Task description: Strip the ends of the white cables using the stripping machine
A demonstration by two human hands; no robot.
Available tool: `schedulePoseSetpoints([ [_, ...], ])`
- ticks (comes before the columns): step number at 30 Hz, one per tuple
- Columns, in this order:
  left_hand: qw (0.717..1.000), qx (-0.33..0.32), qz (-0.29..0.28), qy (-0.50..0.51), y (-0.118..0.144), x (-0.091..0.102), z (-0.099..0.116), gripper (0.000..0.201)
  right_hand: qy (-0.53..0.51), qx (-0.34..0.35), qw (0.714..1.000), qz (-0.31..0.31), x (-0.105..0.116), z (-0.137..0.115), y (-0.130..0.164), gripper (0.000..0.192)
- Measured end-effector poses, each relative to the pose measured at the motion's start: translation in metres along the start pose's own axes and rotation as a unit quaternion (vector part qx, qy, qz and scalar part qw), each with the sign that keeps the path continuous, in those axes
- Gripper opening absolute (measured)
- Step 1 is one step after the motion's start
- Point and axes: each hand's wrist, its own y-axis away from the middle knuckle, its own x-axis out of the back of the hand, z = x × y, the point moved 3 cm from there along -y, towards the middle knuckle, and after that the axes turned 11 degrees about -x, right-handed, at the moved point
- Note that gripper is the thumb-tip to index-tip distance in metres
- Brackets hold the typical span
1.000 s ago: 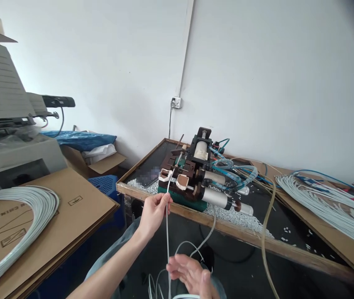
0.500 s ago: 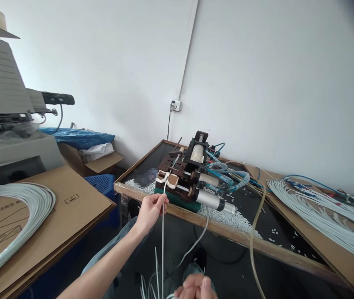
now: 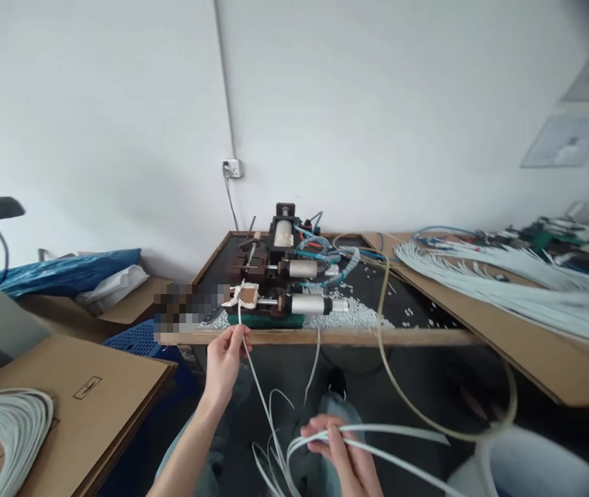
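Just in front of the bench, my left hand (image 3: 226,359) pinches a thin white cable (image 3: 259,381). Its upper end runs into the jaws of a pneumatic machine (image 3: 253,276), at a pad wrapped in white (image 3: 247,295). Lower down, my right hand (image 3: 336,445) is closed on several white cables (image 3: 402,464) that loop below it and trail off to the right. The cable from my left hand drops toward these loops; whether it is one of those in my right hand I cannot tell.
The wooden-edged bench (image 3: 346,336) carries small white offcuts (image 3: 349,316). White cable bundles (image 3: 480,290) lie on cardboard at the right, and a cable coil (image 3: 19,421) lies on cardboard at the left. A yellowish hose (image 3: 384,345) hangs before the bench. A white bin (image 3: 522,462) stands lower right.
My view has swung to the right. The right hand has come higher into view with the cables showing in it. My left hand still pinches the cable at the machine.
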Motion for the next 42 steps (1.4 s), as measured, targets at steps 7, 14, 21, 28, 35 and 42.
schedulePoseSetpoints([
  [7, 0.999, 0.03, -0.014, -0.028, 0.028, 0.005, 0.004, 0.031, 0.038, -0.034, 0.995, -0.083, -0.003, -0.015, 0.016, 0.034],
  [14, 0.947, 0.058, -0.04, -0.314, 0.122, 0.061, -0.033, 0.036, -0.043, -0.078, 0.996, 0.001, 0.031, -0.003, 0.019, 0.037],
  [21, 0.841, 0.028, -0.371, -0.393, 0.216, 0.054, -0.051, 0.069, -0.205, -0.224, 0.941, 0.151, 0.107, 0.048, 0.017, 0.018],
  [28, 0.685, 0.083, -0.667, -0.282, 0.224, -0.02, -0.103, 0.093, -0.256, -0.299, 0.906, 0.157, 0.133, 0.059, 0.014, 0.021],
  [35, 0.648, 0.057, -0.712, -0.263, 0.201, -0.029, -0.086, 0.018, -0.244, -0.299, 0.918, 0.089, 0.115, 0.03, 0.016, 0.024],
  [42, 0.681, -0.042, -0.646, -0.341, 0.154, -0.005, 0.0, 0.017, -0.25, -0.298, 0.921, 0.022, 0.063, -0.039, 0.01, 0.018],
])
